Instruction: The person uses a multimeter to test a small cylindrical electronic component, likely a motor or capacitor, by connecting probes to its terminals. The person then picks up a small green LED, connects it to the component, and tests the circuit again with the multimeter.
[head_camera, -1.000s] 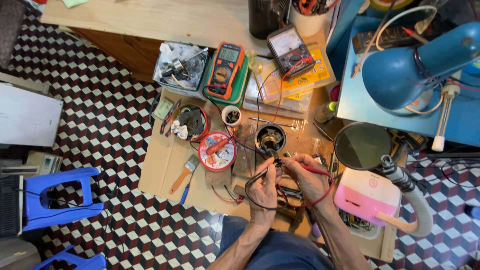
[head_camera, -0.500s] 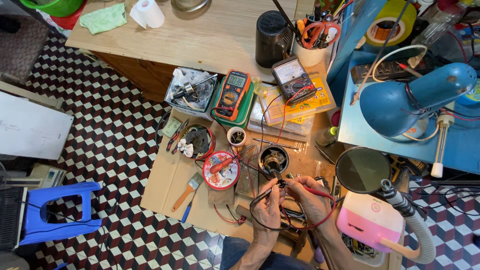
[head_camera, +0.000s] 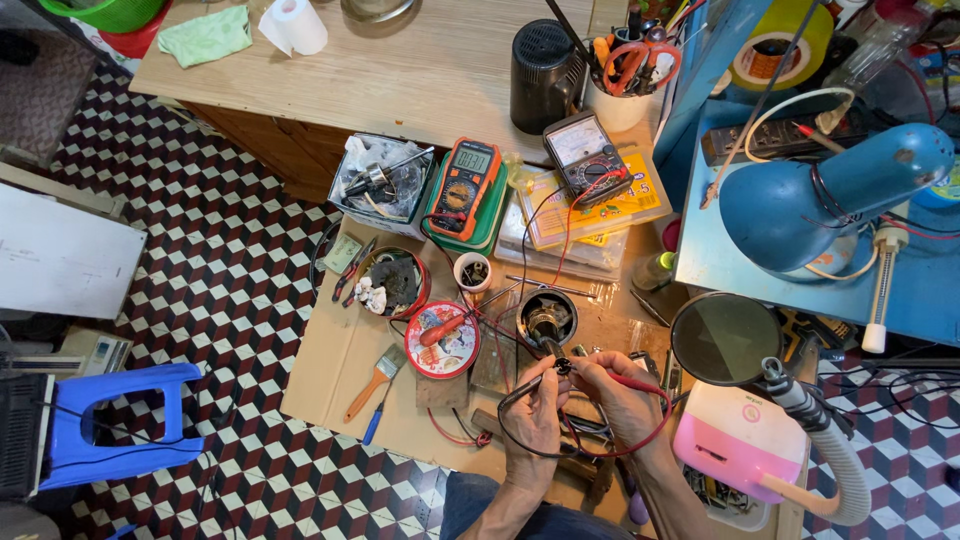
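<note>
Compared with the earlier frames, my view is tilting up the bench, so more of the wooden tabletop (head_camera: 400, 70) is showing and both hands are sitting lower in the picture, though they are staying together over the same spot. At the centre I am working on a small dark part (head_camera: 562, 366), pinched where the two hands meet, just below the round black pot (head_camera: 547, 318). My left hand (head_camera: 535, 415) is closed around the black probe lead (head_camera: 512, 400), its long axis running up and to the right toward the part. My right hand (head_camera: 622, 395) is closed on the red probe (head_camera: 640, 381), which is lying nearly level and pointing left at the same part. So the part is lying up and inward from both grips, between them, with neither hand clearly nearer; whether the tips are actually touching it is too small for me to tell. Red and black leads are looping down below the wrists. Moving outward, a round red tin lid (head_camera: 442, 340) is sitting left of the hands, a paintbrush (head_camera: 376, 380) beyond it, an orange multimeter (head_camera: 465, 186) and an analogue meter (head_camera: 586, 156) farther up, a round magnifier (head_camera: 725, 338) and pink box (head_camera: 740, 440) to the right, and a blue desk lamp (head_camera: 830, 200) above those.
</note>
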